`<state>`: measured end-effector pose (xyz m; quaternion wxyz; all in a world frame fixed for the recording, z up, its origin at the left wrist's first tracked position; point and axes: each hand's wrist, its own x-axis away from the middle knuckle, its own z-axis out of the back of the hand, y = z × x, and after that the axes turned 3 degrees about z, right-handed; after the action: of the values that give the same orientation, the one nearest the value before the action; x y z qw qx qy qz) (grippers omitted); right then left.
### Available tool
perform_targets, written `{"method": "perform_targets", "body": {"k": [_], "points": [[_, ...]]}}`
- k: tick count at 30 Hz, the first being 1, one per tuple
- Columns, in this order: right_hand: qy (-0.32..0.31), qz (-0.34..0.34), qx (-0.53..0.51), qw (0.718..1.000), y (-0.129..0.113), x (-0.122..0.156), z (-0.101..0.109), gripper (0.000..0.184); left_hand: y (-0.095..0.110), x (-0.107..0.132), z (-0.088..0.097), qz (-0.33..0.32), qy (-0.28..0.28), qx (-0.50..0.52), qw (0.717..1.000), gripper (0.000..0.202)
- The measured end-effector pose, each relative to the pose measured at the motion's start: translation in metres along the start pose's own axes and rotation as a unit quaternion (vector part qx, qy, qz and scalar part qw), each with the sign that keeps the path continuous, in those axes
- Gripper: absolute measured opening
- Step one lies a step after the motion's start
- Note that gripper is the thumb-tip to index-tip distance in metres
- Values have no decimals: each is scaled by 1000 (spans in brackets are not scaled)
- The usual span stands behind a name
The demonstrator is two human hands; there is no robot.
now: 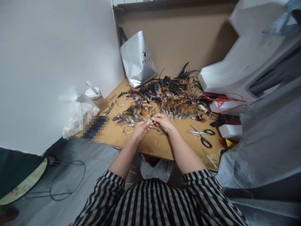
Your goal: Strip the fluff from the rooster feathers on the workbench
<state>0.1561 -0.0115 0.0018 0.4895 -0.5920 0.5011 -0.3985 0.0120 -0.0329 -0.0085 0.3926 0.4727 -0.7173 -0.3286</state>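
Pinching a small pale piece (150,121), too blurred to identify, in a closed fingertip grip of left hand (141,129) and right hand (163,122); working in front of feathers (175,108) spreading across the worktop (182,146), left of open scissors (200,133).

Room left of scissors (200,133); feathers (178,109) block beyond

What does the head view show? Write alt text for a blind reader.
A person's left hand and right hand are close together at the near edge of brown and black feathers spread on a tan table. Open scissors lie to the right; a silver bag stands behind.
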Motion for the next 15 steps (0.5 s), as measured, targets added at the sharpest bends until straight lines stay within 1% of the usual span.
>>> {"method": "perform_targets", "body": {"k": [5,11,15], "points": [[1,0,3,1000,-1,1,-1,24,-1,1,-1,8,-3,-7,1000,16],[-5,18,19,1000,-4,3,-5,25,-1,2,-2,13,-5,-13,1000,19],[6,25,29,999,-4,4,-7,24,-1,1,-1,15,-1,-16,1000,19]]}}
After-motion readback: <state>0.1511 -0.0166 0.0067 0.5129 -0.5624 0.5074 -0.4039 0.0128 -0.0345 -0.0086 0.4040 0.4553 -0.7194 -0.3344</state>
